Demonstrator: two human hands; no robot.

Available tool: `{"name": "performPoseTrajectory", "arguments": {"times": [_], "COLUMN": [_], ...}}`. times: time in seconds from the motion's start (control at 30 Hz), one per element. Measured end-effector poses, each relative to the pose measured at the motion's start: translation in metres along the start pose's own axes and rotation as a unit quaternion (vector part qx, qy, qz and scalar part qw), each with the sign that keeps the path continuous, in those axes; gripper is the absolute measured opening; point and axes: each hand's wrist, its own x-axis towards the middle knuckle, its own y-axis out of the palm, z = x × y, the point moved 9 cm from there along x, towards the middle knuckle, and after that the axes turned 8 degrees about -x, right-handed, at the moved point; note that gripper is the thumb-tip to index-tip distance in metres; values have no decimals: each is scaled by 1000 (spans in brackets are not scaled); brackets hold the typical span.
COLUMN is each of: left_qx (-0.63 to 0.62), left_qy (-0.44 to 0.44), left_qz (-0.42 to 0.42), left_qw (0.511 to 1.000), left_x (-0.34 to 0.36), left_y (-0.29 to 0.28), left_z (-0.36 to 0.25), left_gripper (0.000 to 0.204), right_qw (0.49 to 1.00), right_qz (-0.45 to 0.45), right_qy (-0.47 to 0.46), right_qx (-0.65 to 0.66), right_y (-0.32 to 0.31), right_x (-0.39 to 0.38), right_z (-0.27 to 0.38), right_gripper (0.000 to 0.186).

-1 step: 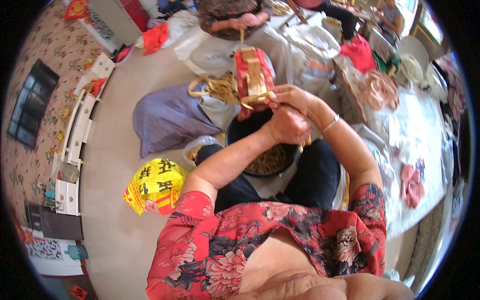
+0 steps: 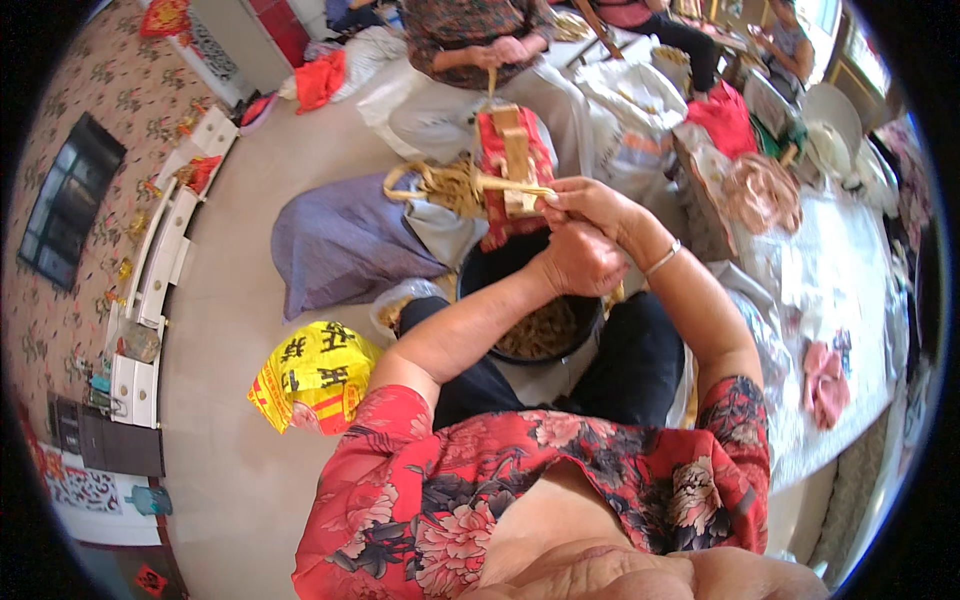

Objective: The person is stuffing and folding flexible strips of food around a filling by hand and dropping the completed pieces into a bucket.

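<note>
My right hand (image 2: pixel 588 200) pinches a pale yellow flat strip (image 2: pixel 515 187) that stretches leftward across a small wooden block (image 2: pixel 516 145) on a red patterned pad (image 2: pixel 492 130). Just below it, my left hand (image 2: pixel 590 258) is closed in a fist; what it grips is hidden. A looped bundle of similar strips (image 2: pixel 445 190) hangs left of the block. Between my dark-clothed legs is a black bucket (image 2: pixel 532 338) holding brownish pieces.
A seated co-worker (image 2: pixel 470 25) faces me, holding a strip. Others sit behind at right. A purple cloth (image 2: pixel 340 240) and yellow bag (image 2: pixel 310 375) lie left, white sacks (image 2: pixel 630 90) back right, and a plastic-covered surface (image 2: pixel 840 280) stands at right.
The strip in my right hand now reaches further left toward the looped bundle. The whole view has shifted slightly; both hands otherwise look much the same.
</note>
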Motion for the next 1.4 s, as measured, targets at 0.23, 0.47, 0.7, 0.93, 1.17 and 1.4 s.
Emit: {"name": "performPoseTrajectory", "arguments": {"times": [0.23,0.47,0.7,0.93,1.17,1.4], "left_qx": [-22,-150,-444,-701,-725,-554], "left_qy": [-26,-54,-370,-356,-320,-431], "left_qz": [-52,-26,-315,-207,-221,-301], "left_qw": [998,987,753,583,568,646], "left_x": [-12,-33,-100,-86,-103,-141], "left_y": [-9,0,-51,-30,-17,-46], "left_z": [28,26,133,144,151,173], "left_gripper": [10,9,39,50,43,33], "right_qw": [989,962,976,961,925,964], "right_qz": [-52,-93,52,131,181,23], "right_qy": [-116,-202,-70,-7,-51,90], "right_qx": [81,159,197,244,331,251], "right_y": [3,-13,18,37,45,36], "right_x": [18,20,26,42,47,62], "right_z": [45,59,25,-21,-23,-54], "right_gripper": [17,21,29,39,42,26]}}
